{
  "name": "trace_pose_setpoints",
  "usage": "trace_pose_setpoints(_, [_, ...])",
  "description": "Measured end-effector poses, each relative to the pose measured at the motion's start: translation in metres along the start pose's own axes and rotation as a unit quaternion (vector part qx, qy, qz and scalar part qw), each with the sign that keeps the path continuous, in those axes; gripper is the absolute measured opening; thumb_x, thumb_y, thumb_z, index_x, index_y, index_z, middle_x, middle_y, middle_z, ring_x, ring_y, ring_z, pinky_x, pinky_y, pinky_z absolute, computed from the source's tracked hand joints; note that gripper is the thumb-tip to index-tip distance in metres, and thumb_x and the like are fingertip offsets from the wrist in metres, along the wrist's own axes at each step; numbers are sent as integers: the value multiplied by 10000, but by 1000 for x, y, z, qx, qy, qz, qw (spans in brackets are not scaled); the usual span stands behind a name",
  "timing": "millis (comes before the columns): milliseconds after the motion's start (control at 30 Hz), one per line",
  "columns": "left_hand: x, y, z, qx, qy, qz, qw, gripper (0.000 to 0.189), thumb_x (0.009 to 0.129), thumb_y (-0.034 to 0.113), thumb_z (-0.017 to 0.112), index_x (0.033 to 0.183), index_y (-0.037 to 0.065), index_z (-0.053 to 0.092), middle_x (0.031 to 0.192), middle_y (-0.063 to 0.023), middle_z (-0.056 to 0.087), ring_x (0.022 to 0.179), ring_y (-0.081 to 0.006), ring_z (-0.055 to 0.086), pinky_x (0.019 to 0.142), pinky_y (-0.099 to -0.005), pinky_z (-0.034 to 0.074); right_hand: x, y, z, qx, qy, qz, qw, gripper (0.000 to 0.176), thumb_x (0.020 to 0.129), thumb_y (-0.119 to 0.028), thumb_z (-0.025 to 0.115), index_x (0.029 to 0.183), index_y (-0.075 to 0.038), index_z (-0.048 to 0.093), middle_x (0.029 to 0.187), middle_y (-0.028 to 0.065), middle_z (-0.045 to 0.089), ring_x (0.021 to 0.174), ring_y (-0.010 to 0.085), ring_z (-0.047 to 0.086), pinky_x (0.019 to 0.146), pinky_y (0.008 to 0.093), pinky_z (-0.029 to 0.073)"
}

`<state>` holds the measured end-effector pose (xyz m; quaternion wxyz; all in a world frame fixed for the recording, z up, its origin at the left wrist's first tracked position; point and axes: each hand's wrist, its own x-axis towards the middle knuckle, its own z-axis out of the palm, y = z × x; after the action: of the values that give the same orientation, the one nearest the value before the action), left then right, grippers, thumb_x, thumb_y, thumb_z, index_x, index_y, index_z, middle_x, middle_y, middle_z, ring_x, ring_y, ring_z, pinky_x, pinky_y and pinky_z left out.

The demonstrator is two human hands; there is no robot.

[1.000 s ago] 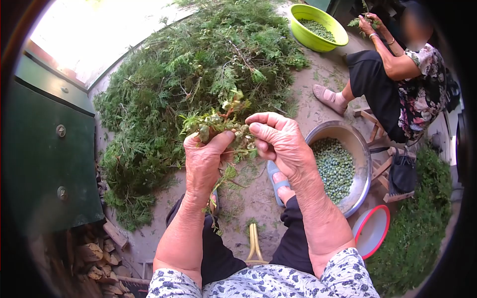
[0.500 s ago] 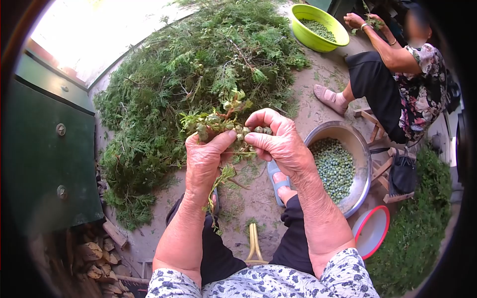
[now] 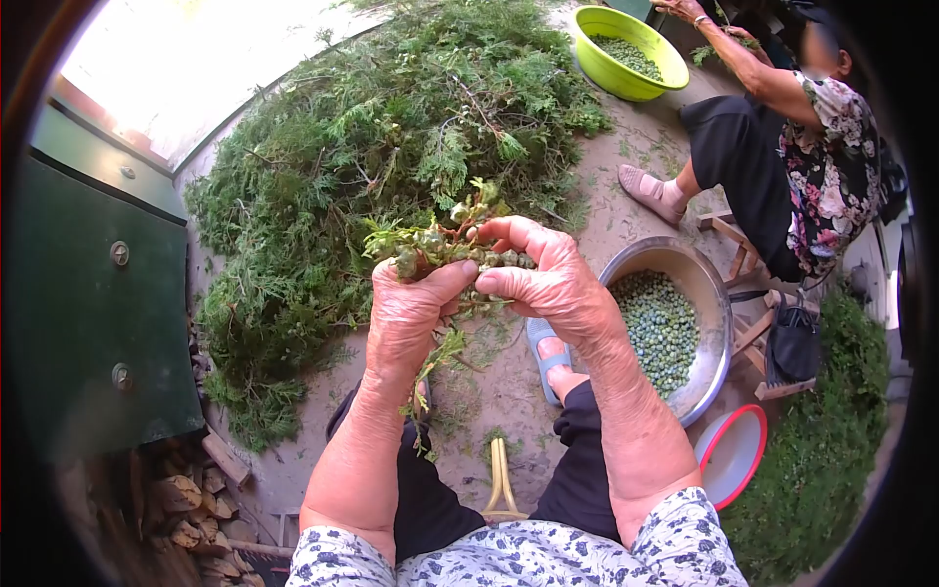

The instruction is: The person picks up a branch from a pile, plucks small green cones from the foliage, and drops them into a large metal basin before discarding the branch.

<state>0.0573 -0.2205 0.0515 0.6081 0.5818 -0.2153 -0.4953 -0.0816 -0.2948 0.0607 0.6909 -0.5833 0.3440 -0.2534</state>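
A green sprig (image 3: 425, 240) with pale round cones is held at the middle of the view, a leafy strand of it hanging down past my wrist. My left hand (image 3: 409, 298) is closed on its stem, thumb on top. My right hand (image 3: 543, 269) is closed at the sprig's right side, thumb and fingers around several small green cones (image 3: 509, 259). Behind the hands lies a large heap of green branches (image 3: 372, 137). To the right of my right forearm stands a metal basin (image 3: 719, 323) holding many loose green cones (image 3: 657, 328).
A co-worker (image 3: 831, 176) sits at upper right, holding greenery beside a yellow-green basin (image 3: 626, 83). A red-rimmed basin (image 3: 734, 455), a wooden stool (image 3: 763, 342) with a black bag, and more greenery (image 3: 812, 470) lie right. Green cabinet (image 3: 98, 303) and firewood (image 3: 181, 504) are left.
My right hand has shifted slightly left, its fingertips nearer my left thumb and the sprig's stem. The co-worker's hands have moved up and left.
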Motion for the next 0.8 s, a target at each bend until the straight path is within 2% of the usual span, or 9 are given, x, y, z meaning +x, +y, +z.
trace_pose_setpoints(100, [0,2,-2,20,-4,-14,1000,88,741,81,694,813,73,644,645,65,559,517,-20,452,443,-183,333,0,0,-2,1,-33,58,998,351,748,-137,716,1039,-15,564,724,-25,546,564,17,449,457,180,355])
trace_pose_setpoints(167, [0,3,-3,-3,-2,-37,999,118,749,91,689,853,58,645,713,27,606,568,-46,524,481,-188,401,1,7,-2,122,-48,74,989,346,759,-121,705,1056,-24,556,656,-51,524,537,7,426,429,176,319])
trace_pose_setpoints(267, [4,-6,-5,-79,-6,-16,997,142,758,97,685,883,45,642,782,-16,637,627,-83,583,528,-202,458,4,16,-2,173,-53,81,980,345,766,-98,690,1072,-31,544,713,-38,528,527,5,418,414,176,301])
trace_pose_setpoints(400, [4,-9,-3,-71,1,-11,997,145,761,99,685,881,34,638,801,-36,643,656,-103,602,548,-218,482,4,17,-1,205,-57,76,974,347,759,-79,690,1068,-40,539,782,-22,528,545,11,432,427,172,309])
trace_pose_setpoints(500, [2,-9,-1,-90,27,-8,996,132,776,90,673,891,37,638,793,-28,642,636,-87,589,536,-208,467,3,13,1,178,-61,59,980,360,743,-82,705,1061,-53,537,837,-7,524,570,13,437,438,165,316])
trace_pose_setpoints(567, [2,-6,-3,-23,-3,14,1000,119,791,84,659,897,35,636,777,-17,639,613,-64,568,509,-194,441,2,8,3,100,-51,61,992,366,721,-99,731,1035,-52,548,818,-5,534,629,36,476,502,183,385])
trace_pose_setpoints(600, [2,-5,-3,-24,-3,14,1000,119,791,84,659,897,35,636,777,-17,639,613,-64,568,509,-194,441,4,11,4,99,-52,61,992,366,721,-99,731,1035,-52,548,818,-5,534,629,36,476,502,183,385])
trace_pose_setpoints(667, [2,-4,-3,-3,-5,0,1000,107,804,82,648,902,40,636,761,-2,633,592,-41,543,477,-183,409,7,22,6,-67,-17,-77,995,355,721,-138,737,1013,-40,562,814,0,549,684,63,509,592,213,439])
trace_pose_setpoints(800, [0,-7,0,-30,11,-2,999,104,808,88,648,901,43,636,751,7,626,586,-39,535,478,-183,406,7,19,9,-111,15,-100,989,335,736,-165,726,998,-26,569,798,1,564,759,84,532,691,240,456])
